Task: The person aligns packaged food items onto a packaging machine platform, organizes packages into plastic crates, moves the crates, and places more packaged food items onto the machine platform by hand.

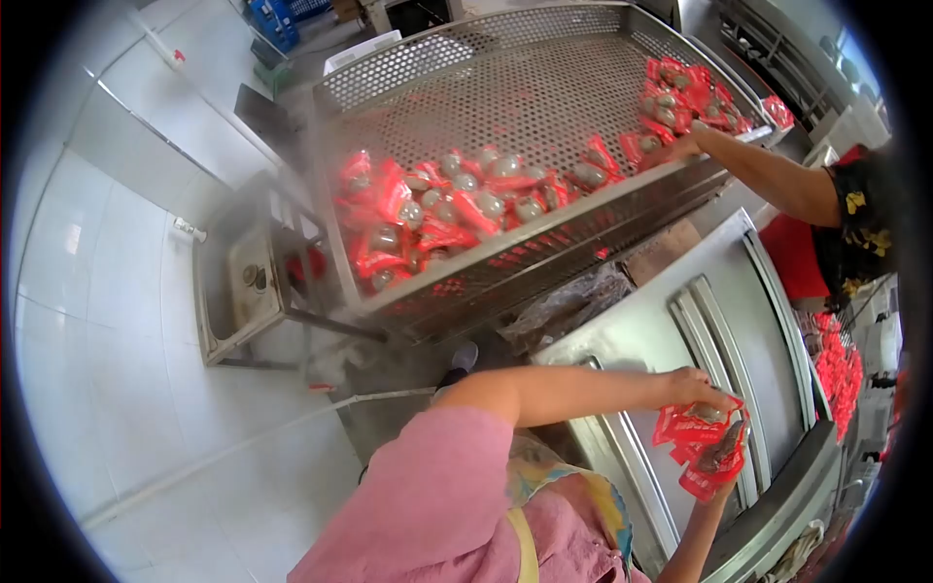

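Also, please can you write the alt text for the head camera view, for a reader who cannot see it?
A person's left hand and right hand hold red-and-clear packs above a metal surface. Beyond them, a co-worker's hand reaches into a large perforated metal tray where many similar packs of round items lie.

Pink sleeve [428, 486]; red packets [714, 457]; white wall tiles [126, 369]; black shirt [860, 219], yellow-patterned.
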`<state>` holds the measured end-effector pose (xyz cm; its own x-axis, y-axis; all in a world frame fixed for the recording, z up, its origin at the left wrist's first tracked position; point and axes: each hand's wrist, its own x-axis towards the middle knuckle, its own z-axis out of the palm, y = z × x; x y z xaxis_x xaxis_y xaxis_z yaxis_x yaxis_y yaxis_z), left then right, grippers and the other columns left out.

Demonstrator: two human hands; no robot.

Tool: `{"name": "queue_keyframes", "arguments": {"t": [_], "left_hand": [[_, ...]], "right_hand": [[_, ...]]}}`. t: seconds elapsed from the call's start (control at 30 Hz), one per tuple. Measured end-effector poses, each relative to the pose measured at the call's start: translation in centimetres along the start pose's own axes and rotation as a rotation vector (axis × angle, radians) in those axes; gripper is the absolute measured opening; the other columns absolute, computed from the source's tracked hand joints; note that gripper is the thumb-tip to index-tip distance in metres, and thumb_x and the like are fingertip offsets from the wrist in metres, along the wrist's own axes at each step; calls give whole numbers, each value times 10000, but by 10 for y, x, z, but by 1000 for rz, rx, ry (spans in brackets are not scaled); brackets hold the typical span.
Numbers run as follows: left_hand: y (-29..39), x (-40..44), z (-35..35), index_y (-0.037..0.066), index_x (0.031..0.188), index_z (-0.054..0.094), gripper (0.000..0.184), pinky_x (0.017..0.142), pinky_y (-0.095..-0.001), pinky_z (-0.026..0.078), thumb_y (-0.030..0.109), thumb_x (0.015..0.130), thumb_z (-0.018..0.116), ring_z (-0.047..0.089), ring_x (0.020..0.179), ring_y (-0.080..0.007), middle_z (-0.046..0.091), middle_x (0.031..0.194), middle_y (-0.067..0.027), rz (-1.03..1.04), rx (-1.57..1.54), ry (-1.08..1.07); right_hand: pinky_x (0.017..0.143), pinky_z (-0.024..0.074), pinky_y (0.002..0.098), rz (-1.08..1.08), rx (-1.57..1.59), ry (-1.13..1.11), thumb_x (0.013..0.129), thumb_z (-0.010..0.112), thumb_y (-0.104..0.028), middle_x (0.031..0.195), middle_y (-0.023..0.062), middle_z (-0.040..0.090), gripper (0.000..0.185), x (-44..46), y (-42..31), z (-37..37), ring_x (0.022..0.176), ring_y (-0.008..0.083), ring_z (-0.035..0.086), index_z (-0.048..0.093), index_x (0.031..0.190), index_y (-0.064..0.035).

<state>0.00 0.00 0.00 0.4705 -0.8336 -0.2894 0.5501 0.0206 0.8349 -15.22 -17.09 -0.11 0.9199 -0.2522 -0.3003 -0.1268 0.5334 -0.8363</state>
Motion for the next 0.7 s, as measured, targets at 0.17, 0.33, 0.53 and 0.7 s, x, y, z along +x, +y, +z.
{"name": "queue_keyframes", "arguments": {"t": [0.17,0.33,0.53,0.7], "left_hand": [[113,-96,-82,25,904,599,543,551,-254,441,452,650,817,552,668,-89,607,783,-42,110,137,32],[191,-210,-216,31,936,640,556,667,-252,498,489,661,795,605,770,-109,648,920,-63,250,357,311],[211,-324,-341,13,1026,576,349,769,-312,541,175,776,758,626,993,-174,665,1026,-98,259,314,456],[223,-304,-399,-8,991,557,315,718,-338,579,128,783,751,652,912,-188,665,1010,-128,376,105,468]], "right_hand": [[839,491,387,57,-20,-117,928,495,-384,1168,112,555,523,46,-11,92,1018,243,571,428,1337,-64],[783,473,332,42,-114,-333,851,617,-371,1032,87,598,561,113,3,246,911,183,583,488,1260,-9],[837,465,303,-172,-675,-391,801,684,-282,1092,90,610,525,208,14,417,976,151,585,529,1200,22],[770,485,327,-282,-1289,-214,643,797,-412,944,116,647,635,273,28,439,893,198,624,615,1091,1]]}}
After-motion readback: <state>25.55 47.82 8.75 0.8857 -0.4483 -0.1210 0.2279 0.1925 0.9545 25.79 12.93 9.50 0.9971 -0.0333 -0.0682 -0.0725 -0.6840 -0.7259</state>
